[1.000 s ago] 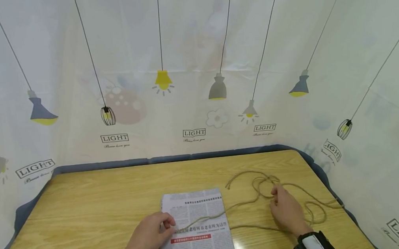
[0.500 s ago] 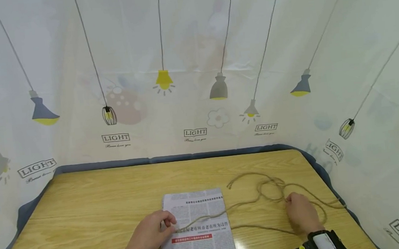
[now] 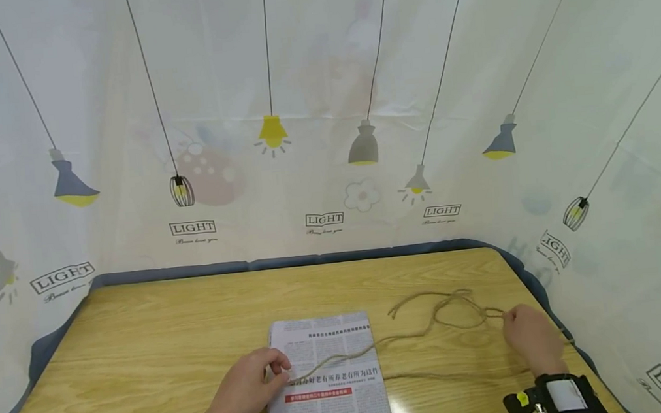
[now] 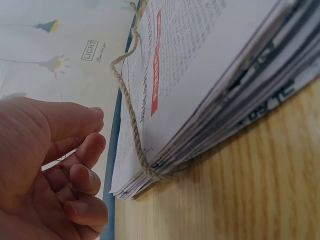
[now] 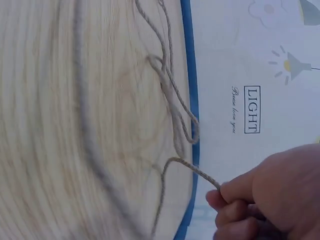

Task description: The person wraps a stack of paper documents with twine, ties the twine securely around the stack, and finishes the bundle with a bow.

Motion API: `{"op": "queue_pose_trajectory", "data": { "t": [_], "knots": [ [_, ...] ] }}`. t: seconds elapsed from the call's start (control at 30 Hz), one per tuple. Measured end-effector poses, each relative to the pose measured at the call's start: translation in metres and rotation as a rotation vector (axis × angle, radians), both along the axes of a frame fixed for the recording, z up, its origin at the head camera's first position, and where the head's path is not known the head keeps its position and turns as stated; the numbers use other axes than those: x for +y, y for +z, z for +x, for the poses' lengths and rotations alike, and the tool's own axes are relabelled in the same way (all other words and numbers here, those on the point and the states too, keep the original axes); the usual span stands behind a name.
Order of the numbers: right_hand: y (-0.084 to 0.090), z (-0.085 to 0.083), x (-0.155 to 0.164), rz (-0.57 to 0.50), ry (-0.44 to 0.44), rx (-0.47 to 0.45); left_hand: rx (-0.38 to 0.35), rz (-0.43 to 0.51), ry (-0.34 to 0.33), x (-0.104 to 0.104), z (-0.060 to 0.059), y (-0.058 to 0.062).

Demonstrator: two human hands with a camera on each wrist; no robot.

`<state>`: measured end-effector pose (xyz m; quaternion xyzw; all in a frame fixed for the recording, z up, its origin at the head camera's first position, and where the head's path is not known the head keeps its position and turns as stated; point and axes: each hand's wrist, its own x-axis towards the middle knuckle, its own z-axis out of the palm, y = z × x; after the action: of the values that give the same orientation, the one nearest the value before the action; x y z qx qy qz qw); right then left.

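A stack of folded newspapers (image 3: 327, 341) lies on the table, and a thin tan twine (image 4: 131, 112) runs across its top and round its left edge. My left hand (image 3: 252, 385) hovers beside that edge, its fingers loosely curled with nothing in them; the left wrist view shows a gap between fingers and twine. Over the table's right side, my right hand (image 3: 532, 336) pinches a length of the twine between thumb and forefinger, as the right wrist view confirms. Loose loops trail leftward from it. One strand extends from the stack's right edge toward the right wrist.
The wooden table (image 3: 181, 324) has a dark blue border along its back and sides. Behind it hangs a pale curtain (image 3: 327, 167) printed with lamps. Each wrist wears a black strap, the right one with a device (image 3: 562, 396).
My right hand has moved right across the table, dragging the twine's loops with it and tightening them. The left hand and the newspapers have stayed in place.
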<state>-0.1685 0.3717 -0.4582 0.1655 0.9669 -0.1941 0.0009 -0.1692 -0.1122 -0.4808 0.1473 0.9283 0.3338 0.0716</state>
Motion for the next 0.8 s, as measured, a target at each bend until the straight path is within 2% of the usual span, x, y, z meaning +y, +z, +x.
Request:
{"op": "queue_pose_trajectory", "data": {
  "t": [0.13,0.23,0.4,0.53,0.67,0.73,0.8],
  "knots": [
    [0.008,0.0,0.004,-0.046,-0.118,-0.004,0.003,-0.005,0.003,-0.001,-0.001,-0.001],
    [0.01,0.0,0.005,-0.158,-0.175,0.065,-0.001,-0.005,0.0,-0.001,-0.001,-0.002],
    [0.017,-0.002,-0.009,-0.376,-0.149,0.205,0.01,-0.006,0.008,-0.003,-0.001,-0.001],
    [0.033,-0.006,-0.029,-0.562,-0.155,0.319,0.026,-0.006,0.019,-0.003,-0.001,-0.001],
    [0.049,-0.01,-0.049,-0.842,-0.177,0.492,0.026,-0.006,0.032,-0.003,0.0,0.0],
    [0.055,-0.011,-0.058,-0.941,-0.143,0.553,0.026,-0.005,0.039,-0.002,0.0,0.001],
    [0.06,-0.011,-0.066,-0.981,-0.071,0.579,0.029,-0.006,0.047,-0.002,0.0,0.001]
  ]
}}
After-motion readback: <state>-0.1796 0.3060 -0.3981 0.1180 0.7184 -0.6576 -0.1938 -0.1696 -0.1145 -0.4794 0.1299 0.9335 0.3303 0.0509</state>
